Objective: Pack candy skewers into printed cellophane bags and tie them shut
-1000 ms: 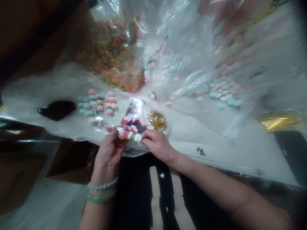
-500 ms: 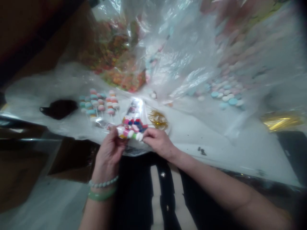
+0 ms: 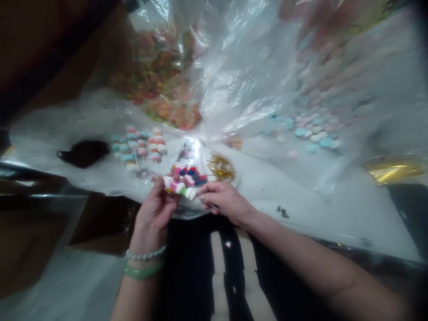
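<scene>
My left hand [image 3: 159, 208] is closed on one end of a small clear package of colourful candies [image 3: 177, 185], with pink, green and white pieces. At its other end, my right hand [image 3: 217, 197] pinches something thin, too small and blurred to name, beside the white pieces. Just behind lies a clear bag with red, blue and white printed items [image 3: 190, 171]. Right of that bag is a bunch of gold ties [image 3: 221, 167]. To the left, candy skewers [image 3: 138, 145] in pink, blue and white lie on the white surface.
Behind are a clear bag of orange and green candies [image 3: 170, 104] and a large plastic bag of pastel round candies [image 3: 321, 133]. A black object [image 3: 83, 153] lies at the left, gold strips [image 3: 394, 169] at the right. An open cardboard box [image 3: 100, 223] stands lower left.
My right hand has moved slightly right, and its fingers have shifted beside the candies. The left hand still holds the package.
</scene>
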The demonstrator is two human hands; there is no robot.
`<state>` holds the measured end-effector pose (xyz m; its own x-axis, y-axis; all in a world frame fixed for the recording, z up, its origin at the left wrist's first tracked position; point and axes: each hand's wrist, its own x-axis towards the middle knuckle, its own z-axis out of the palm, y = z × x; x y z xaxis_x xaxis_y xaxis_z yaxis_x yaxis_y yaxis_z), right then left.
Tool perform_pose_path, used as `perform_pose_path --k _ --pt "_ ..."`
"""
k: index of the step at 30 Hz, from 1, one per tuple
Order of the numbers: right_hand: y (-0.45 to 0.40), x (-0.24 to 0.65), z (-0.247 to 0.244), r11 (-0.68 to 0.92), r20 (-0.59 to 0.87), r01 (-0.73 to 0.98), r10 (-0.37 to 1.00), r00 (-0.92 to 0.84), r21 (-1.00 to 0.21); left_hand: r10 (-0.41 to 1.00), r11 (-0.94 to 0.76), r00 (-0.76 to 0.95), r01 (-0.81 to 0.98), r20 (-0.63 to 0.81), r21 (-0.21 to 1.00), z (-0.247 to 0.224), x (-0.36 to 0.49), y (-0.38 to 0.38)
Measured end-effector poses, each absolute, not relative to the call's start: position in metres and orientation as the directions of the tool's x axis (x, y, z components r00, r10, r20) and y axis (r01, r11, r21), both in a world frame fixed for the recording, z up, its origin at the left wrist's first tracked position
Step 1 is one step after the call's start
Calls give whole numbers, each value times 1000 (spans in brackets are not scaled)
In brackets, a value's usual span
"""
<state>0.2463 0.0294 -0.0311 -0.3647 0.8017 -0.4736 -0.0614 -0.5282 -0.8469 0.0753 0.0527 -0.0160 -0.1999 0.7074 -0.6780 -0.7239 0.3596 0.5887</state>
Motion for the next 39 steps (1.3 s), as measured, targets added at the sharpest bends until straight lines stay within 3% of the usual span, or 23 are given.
perform_pose_path --k 2,4,6,8,10,12,15,19,22,25,29,32,34,37,39 --pt "32 248 -28 -699 -568 -163 676 -470 -696 695 375 -188 -729 -694 573 -16 74 53" --pt "32 248 -26 -757 -590 -196 620 -517 -623 694 382 -175 -732 -698 564 -16 74 53" --pt "30 246 -26 -765 -606 -200 617 -502 -612 709 375 -172 -730 -684 572 -16 75 52" --pt "27 243 -27 -710 -596 -163 675 -435 -685 734 353 -182 -721 -655 596 -17 75 51" --pt "24 240 -29 -516 -481 -27 814 -326 -856 760 336 -183 -710 -624 618 -19 76 50" --pt "19 239 -33 -187 -245 230 934 -258 -955 780 325 -174 -707 -601 628 -22 76 49" --pt "11 237 -39 235 53 552 944 -326 -800 785 293 -204 -710 -585 640 -24 75 49" --pt "7 236 -43 368 96 653 906 -413 -662 769 277 -231 -720 -596 636 -22 76 50" --pt "10 237 -42 324 69 645 919 -388 -692 787 261 -224 -722 -575 640 -19 78 49" --pt "15 239 -39 195 -10 574 943 -334 -796 832 261 -196 -686 -518 679 -20 79 47" --pt "22 239 -34 -205 -274 234 909 -316 -950 857 307 -151 -618 -493 724 -26 77 43" --pt "26 239 -31 -508 -455 -53 809 -373 -860 844 345 -133 -608 -520 715 -28 76 43" --pt "27 240 -30 -525 -455 -117 812 -364 -843 823 369 -127 -622 -553 691 -26 76 43" --pt "28 240 -30 -417 -379 -79 878 -292 -905 793 379 -129 -661 -595 647 -20 77 46" --pt "28 240 -31 -448 -405 -105 869 -283 -888 779 354 -156 -691 -608 631 -17 78 49"
